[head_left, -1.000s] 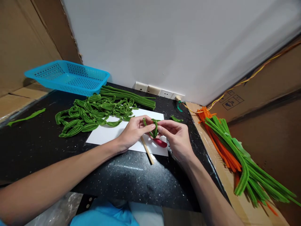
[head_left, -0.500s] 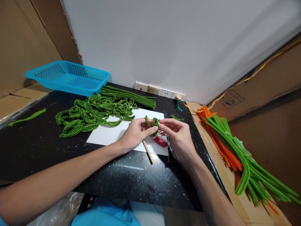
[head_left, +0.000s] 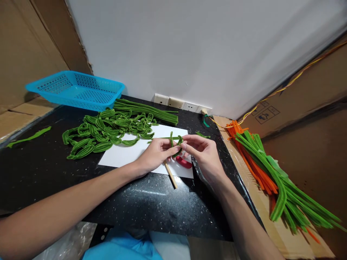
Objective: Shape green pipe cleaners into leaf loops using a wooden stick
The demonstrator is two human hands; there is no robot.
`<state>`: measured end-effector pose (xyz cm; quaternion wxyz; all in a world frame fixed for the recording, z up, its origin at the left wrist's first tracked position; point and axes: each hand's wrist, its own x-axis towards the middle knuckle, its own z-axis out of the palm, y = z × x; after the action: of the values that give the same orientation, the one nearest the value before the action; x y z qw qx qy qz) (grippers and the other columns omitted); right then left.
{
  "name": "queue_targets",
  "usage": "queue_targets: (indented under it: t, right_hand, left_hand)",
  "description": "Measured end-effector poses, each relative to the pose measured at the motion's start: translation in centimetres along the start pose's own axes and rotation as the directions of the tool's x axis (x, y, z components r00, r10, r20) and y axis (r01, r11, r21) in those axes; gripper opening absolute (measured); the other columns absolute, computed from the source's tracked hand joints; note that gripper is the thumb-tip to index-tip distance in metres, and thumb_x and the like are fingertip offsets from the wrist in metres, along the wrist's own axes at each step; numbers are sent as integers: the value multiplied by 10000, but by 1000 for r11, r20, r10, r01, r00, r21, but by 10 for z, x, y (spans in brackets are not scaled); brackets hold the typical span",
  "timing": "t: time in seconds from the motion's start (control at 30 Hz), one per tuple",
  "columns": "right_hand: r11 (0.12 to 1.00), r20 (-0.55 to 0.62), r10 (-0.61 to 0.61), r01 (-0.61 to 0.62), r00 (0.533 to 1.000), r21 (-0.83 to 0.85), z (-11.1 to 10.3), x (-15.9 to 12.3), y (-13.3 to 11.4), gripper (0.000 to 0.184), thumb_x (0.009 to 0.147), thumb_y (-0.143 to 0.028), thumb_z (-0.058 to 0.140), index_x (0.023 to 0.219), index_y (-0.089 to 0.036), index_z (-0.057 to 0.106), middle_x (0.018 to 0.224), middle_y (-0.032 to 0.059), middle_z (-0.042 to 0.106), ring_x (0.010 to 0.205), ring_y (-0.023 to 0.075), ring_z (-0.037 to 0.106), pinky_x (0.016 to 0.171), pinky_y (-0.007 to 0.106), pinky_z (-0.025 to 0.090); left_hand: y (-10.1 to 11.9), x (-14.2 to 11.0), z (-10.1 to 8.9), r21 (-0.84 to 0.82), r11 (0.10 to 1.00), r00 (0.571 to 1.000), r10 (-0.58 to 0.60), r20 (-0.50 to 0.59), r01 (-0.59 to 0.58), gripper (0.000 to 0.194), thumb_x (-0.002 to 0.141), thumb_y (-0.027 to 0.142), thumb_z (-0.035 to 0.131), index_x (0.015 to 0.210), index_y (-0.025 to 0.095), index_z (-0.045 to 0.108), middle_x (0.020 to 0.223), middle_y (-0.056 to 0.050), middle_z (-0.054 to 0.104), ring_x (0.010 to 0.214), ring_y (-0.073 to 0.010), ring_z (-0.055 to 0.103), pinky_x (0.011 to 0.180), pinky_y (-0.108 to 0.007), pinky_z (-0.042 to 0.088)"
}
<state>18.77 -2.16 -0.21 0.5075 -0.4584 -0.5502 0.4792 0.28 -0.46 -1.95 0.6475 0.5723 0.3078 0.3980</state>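
Observation:
Between my two hands is a bent green pipe cleaner (head_left: 171,139), fuzzy and curved into a loop. My left hand (head_left: 155,154) pinches it between thumb and fingers. My right hand (head_left: 204,153) pinches its other side, with the fingertips of both hands almost touching. Below them, a red-handled tool (head_left: 183,162) lies on a white sheet of paper (head_left: 116,159); my right hand partly hides it. A thin wooden stick (head_left: 170,176) sticks out from under my left hand, over the paper's front edge. Another green pipe cleaner lies behind my fingers.
A pile of looped green pipe cleaner pieces (head_left: 101,133) spreads left of the paper. Behind it lie straight dark-green stems (head_left: 146,111) and a blue plastic basket (head_left: 78,90). Bright green (head_left: 279,187) and orange pipe cleaners (head_left: 252,162) rest on cardboard at right. Sockets (head_left: 176,103) line the wall.
The green pipe cleaner between my fingers has turned and its loop has opened wider. Both hands stay close together in nearly the same place. The whole view has shifted slightly left.

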Motion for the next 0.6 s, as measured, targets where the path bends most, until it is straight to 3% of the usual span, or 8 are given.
queue_targets:
  t: [0.3,0.47,0.6]
  right_hand:
    - [999,50,-1,-2,999,54,-1,1,1,319,777,-380,887,1016,-198,781,810,26,747,618,139,657,601,296,576]
    - [996,125,-44,34,991,84,-3,-1,-4,482,800,-343,877,1243,-254,709,841,-9,704,603,122,635,612,287,553]
    - [995,146,-95,95,985,11,-6,-2,-8,455,790,-370,882,1216,-285,746,968,23,722,782,162,676,712,305,574]
  left_hand:
    - [3,-2,-3,66,998,991,-33,127,25,371,976,472,624,893,117,696,653,8,546,569,-106,455,546,-241,338]
    - [11,-5,-1,-87,991,951,-68,302,98,357,991,472,602,907,132,677,637,27,454,594,-118,406,603,-260,361]
    - [19,-9,3,-224,950,909,-113,401,217,353,972,468,625,812,153,628,643,27,408,576,-117,339,565,-258,336]
